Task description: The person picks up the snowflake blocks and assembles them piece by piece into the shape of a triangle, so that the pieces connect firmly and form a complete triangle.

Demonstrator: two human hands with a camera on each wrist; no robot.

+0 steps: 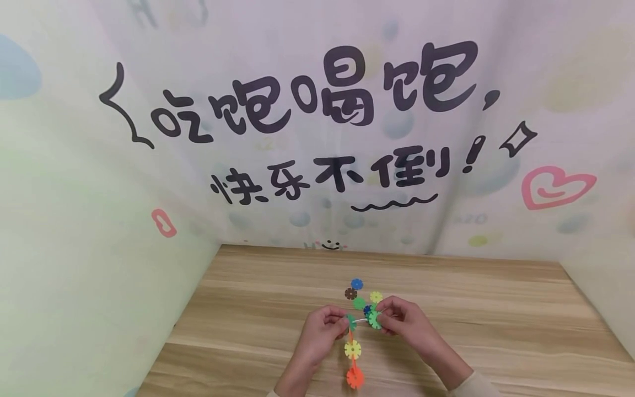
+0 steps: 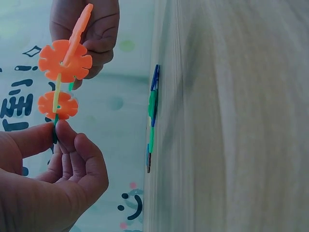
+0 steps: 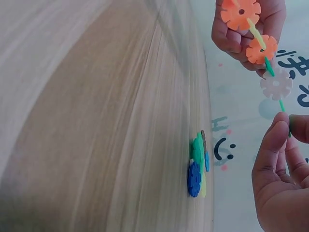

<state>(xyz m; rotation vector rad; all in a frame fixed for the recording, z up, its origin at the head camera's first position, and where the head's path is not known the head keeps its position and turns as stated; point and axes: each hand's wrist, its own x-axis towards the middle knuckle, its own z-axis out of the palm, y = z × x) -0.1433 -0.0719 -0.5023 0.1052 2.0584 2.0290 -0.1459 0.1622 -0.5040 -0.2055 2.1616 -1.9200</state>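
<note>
A chain of slotted, flower-shaped plastic discs hangs between my two hands above the table. My left hand (image 1: 319, 333) pinches a green disc (image 1: 351, 322) of the chain between thumb and fingers. Below it hang a yellow disc (image 1: 353, 349) and orange discs (image 1: 355, 377). My right hand (image 1: 408, 324) pinches another green disc (image 1: 375, 319) at the chain's other end. A white disc (image 3: 276, 83), seen nearly edge-on in the head view, links the two green ones. In the left wrist view, the lower orange disc (image 2: 58, 105) sits just above my left fingertips.
Loose discs lie on the wooden table (image 1: 248, 309) beyond my hands: blue (image 1: 356, 284), brown (image 1: 350, 294), green (image 1: 359, 303), yellow (image 1: 376, 296) and dark blue (image 1: 367, 310). A printed wall covering (image 1: 317, 226) rises behind the table's far edge.
</note>
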